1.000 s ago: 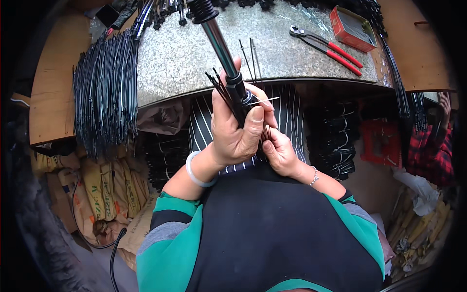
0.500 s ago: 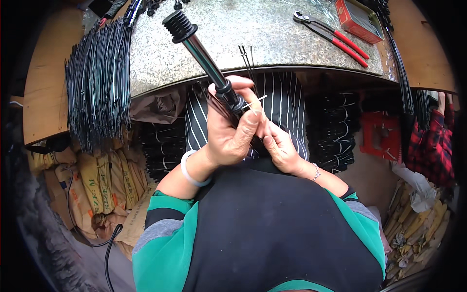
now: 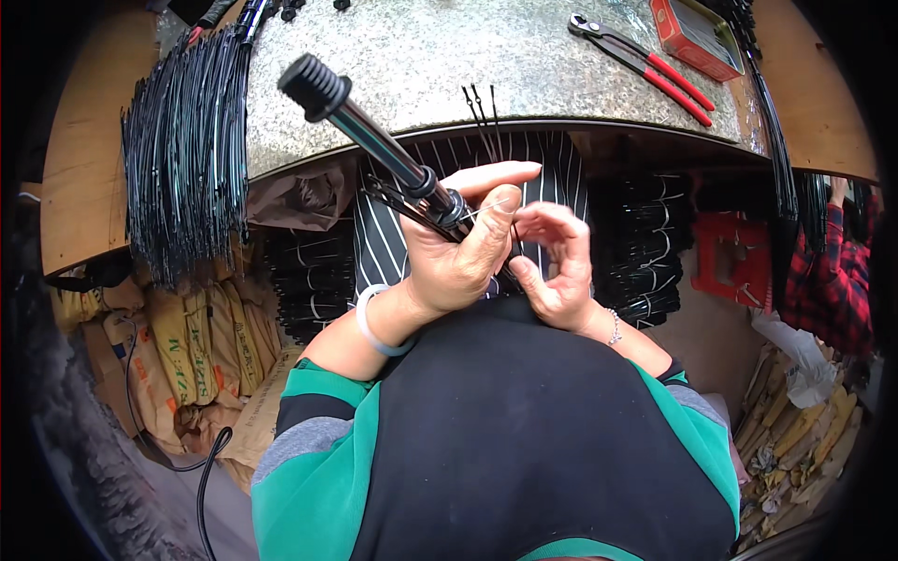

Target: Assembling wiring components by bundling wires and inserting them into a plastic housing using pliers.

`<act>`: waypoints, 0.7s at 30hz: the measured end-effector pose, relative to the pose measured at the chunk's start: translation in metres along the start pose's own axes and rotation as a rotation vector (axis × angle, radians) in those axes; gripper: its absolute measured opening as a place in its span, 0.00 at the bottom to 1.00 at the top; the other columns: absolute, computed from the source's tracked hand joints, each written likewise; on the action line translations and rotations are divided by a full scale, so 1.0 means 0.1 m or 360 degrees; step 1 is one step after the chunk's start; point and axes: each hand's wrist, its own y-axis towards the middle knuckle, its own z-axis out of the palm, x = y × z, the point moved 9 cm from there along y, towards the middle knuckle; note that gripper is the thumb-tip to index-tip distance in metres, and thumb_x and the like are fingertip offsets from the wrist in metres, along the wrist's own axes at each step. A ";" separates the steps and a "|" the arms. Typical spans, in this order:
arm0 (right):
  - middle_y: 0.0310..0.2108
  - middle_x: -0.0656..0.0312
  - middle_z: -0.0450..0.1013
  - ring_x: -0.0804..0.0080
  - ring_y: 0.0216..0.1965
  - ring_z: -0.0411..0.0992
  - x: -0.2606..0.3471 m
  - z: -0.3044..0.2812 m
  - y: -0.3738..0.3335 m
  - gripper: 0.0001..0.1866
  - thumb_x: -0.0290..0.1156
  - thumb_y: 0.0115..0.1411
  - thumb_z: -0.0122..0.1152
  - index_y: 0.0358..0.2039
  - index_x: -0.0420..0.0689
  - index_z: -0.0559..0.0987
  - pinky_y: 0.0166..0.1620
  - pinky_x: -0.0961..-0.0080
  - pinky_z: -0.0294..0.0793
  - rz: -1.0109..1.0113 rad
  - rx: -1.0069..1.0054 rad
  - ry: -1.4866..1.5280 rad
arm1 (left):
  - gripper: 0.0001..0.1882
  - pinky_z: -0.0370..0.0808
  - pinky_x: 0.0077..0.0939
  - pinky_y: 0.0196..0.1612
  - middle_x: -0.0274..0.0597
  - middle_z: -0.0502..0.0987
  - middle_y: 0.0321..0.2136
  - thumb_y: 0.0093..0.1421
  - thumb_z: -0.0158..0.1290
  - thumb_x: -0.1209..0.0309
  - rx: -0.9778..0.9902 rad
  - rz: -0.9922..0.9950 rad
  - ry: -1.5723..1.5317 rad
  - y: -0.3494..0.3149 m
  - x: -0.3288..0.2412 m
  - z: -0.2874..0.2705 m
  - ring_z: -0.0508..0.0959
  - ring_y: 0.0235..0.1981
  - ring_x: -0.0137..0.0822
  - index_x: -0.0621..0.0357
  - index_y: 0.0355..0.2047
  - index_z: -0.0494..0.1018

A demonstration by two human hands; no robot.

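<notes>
An umbrella frame (image 3: 382, 138), with a dark metallic shaft and a ribbed black end piece, slants up and leftward from my left hand (image 3: 454, 266). That hand is closed round its lower part, thumb pressed over the black collar. Thin black ribs (image 3: 398, 198) fan out beside the shaft, and several more (image 3: 482, 117) stick up past my fingers toward the table edge. A fine pale wire (image 3: 486, 210) crosses at my left thumb. Close on the right, my right hand (image 3: 561, 271) has bent fingers apart from its thumb; a thin dark rib passes near its fingertips.
Red-handled pincers (image 3: 645, 70) and a red box (image 3: 694, 39) lie on the speckled tabletop (image 3: 421, 75). A thick bundle of black ribs (image 3: 187, 159) hangs over the left edge. Right of my lap are a red crate (image 3: 730, 252) and a person's plaid sleeve (image 3: 832, 290).
The umbrella frame has tilted further left and its ribbed end has dropped slightly. My right hand has drawn rightward from the left one, with its fingers lifting off the thumb.
</notes>
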 end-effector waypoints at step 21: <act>0.21 0.59 0.72 0.65 0.20 0.70 0.33 -0.04 0.19 0.08 0.19 0.43 0.63 0.26 0.39 0.76 0.24 0.75 0.70 -0.0510 -0.0013 -0.0986 | 0.13 0.72 0.17 0.26 0.35 0.71 0.19 0.60 0.50 0.69 -0.0037 -0.0188 -0.0105 0.15 0.31 -0.08 0.74 0.21 0.25 0.68 0.40 0.73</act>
